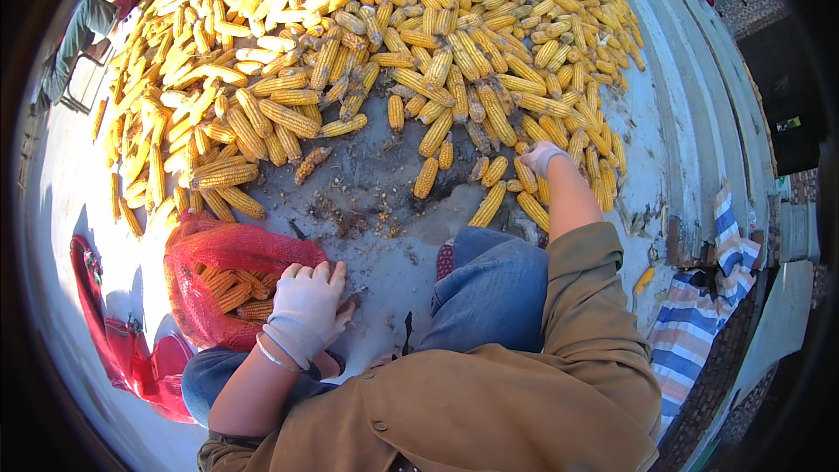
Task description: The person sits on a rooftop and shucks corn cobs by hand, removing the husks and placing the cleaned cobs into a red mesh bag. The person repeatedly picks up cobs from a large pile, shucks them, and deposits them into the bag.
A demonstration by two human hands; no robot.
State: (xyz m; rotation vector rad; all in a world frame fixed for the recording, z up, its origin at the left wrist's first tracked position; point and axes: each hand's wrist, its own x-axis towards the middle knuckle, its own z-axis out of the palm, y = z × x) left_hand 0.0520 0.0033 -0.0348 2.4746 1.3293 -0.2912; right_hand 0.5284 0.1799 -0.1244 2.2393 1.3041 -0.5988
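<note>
My left hand (305, 308), in a white fingerless-tipped knit glove, rests at the near right rim of a red mesh sack (242, 242). Its fingers are bent and spread over the mesh; whether they grip it is unclear. Inside the open sack lie several orange-yellow corn cobs (233, 295). My right hand (541, 156), gloved too, reaches out to the near right edge of a large heap of yellow corn cobs (439, 69). Its fingertips touch or lie beside a cob, partly hidden by the hand. Loose cobs, one of them a yellow corn cob (488, 204), lie just before my right knee.
More red sacks (124, 347) lie at the left. A person's legs (78, 39) show beside the heap at the upper left. Grey ledges (695, 98) run along the right side, with a striped blue and white cloth (688, 328). Loose kernels (387, 226) and husk bits litter the concrete.
</note>
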